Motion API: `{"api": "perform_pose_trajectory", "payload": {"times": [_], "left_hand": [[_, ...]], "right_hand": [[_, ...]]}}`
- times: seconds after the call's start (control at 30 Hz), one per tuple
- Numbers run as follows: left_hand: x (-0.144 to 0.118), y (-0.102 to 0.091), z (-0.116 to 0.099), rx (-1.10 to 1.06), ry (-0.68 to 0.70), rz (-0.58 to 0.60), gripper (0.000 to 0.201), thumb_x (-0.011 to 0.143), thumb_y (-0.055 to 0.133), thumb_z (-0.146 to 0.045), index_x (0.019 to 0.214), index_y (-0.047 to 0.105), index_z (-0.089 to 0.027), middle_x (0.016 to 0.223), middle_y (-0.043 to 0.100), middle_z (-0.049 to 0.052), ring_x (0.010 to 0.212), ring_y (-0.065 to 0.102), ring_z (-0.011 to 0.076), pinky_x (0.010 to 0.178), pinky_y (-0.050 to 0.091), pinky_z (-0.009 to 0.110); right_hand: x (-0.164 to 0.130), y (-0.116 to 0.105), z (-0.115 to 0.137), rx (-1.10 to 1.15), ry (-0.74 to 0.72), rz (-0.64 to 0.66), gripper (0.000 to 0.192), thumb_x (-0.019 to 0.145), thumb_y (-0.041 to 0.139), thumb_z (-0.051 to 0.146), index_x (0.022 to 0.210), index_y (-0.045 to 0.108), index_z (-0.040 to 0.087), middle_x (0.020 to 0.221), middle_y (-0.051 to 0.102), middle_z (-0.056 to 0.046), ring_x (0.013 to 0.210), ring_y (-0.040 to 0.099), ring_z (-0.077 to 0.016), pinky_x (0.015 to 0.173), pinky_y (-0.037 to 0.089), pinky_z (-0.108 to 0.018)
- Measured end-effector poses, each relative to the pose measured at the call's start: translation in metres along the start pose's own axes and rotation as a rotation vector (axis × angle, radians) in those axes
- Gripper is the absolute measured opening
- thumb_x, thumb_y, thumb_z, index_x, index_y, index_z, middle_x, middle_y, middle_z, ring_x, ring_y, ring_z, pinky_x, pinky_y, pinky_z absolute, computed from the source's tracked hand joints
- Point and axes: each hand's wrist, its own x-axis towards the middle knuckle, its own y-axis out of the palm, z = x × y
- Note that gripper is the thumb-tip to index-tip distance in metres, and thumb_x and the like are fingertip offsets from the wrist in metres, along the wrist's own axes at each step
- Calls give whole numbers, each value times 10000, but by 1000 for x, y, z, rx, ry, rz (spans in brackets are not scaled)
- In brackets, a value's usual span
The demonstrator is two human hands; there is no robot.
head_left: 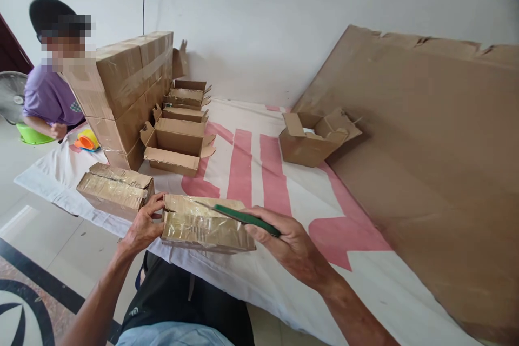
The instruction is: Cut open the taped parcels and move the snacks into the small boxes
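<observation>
Tape-wrapped cardboard box [206, 224], glossy and crinkled, lies on the cloth [365, 275] at its near edge; left hand [141, 227] grips its end, right hand [290, 243] closes around a green-handled knife [239, 216], blade on the box top

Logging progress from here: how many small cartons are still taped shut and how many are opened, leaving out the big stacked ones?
Taped-shut small cartons: 2, one under the hands, one to its left
Opened small cartons: 5, four in a row by the stack, one apart
Total: 7
</observation>
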Motion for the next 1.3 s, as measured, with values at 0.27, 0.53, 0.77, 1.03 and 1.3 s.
{"api": "perform_pose_trajectory", "payload": {"times": [0.27,0.53,0.77,1.03,1.3], "left_hand": [[1,0,-2,27,23,11,421,745,778,-221,1158,826,-282,1496,608,83,1347,611,301,931,567,299],[3,-1,2,21,40,-3,405,727,778,-195,1115,841,-294,1461,646,73,1320,636,297,898,575,291],[3,0,2,38,58,-13,423,719,762,-152,1109,842,-295,1477,643,71,1344,616,294,887,571,279],[6,-2,9,56,67,0,451,742,764,-201,1180,824,-292,1501,618,82,1338,624,303,895,586,296],[9,-5,13,99,98,21,454,763,743,-188,1197,811,-300,1494,612,71,1370,598,303,925,568,295]], "right_hand": [[40,17,39,-125,-125,233,316,980,604,431,1119,811,237,987,819,-50,846,733,-217,743,569,-311],[51,15,47,-224,-144,262,268,970,616,380,1070,815,231,849,790,-19,736,686,-183,685,525,-294],[60,17,55,-343,-148,304,232,960,613,345,1013,808,230,821,764,-5,704,645,-163,627,443,-274],[71,19,72,-511,-160,362,206,955,601,281,851,768,219,695,686,16,607,548,-136,585,318,-283],[85,23,88,-736,-213,392,281,935,598,254,658,591,201,602,560,23,550,399,-110,576,231,-312]]}}
